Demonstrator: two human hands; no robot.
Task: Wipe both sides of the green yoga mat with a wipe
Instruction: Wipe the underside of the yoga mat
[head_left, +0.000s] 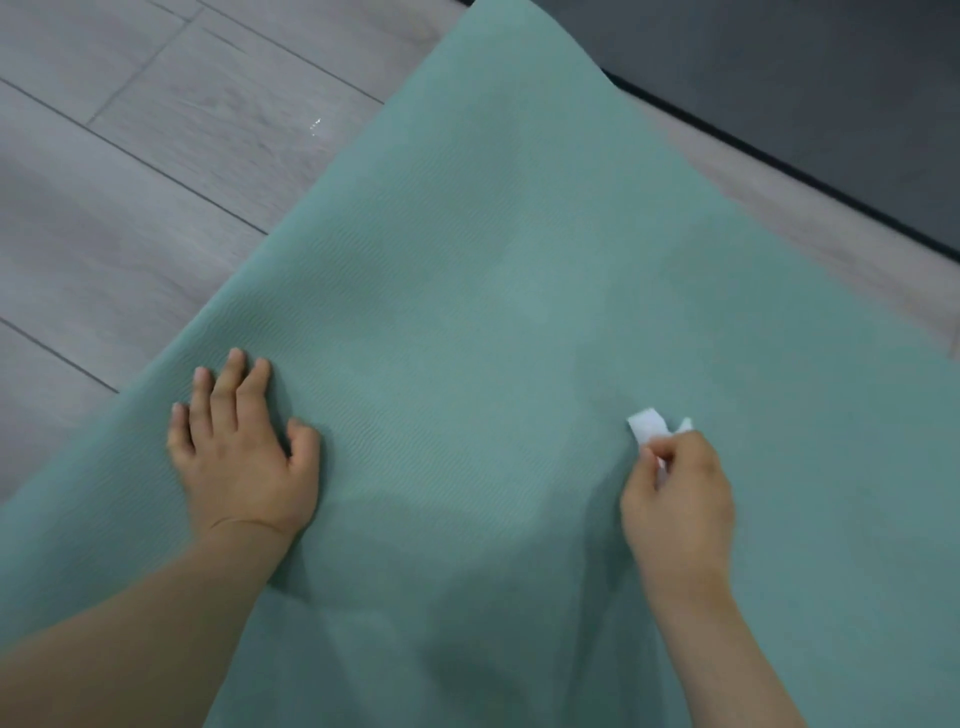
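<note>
A green yoga mat (519, 291) is lying spread across a grey wood-plank floor (130, 156), running from the near edge of the view up to the top, where its far end is reaching a dark panel (805, 78) with a black lower edge. A strip of floor is showing between the mat's right edge and that panel. The person's left hand (241, 447) is resting palm down on the mat near its left edge, fingers straight and slightly apart, thumb spread to the side. The right hand (678, 499) is hovering over or touching the mat's right half; which cannot be told. Its fingers are curling in and pinching a small white wipe (647, 428), which is sticking out above the fingertips. A tiny bright speck (315, 126) is glinting on the floor left of the mat.
</note>
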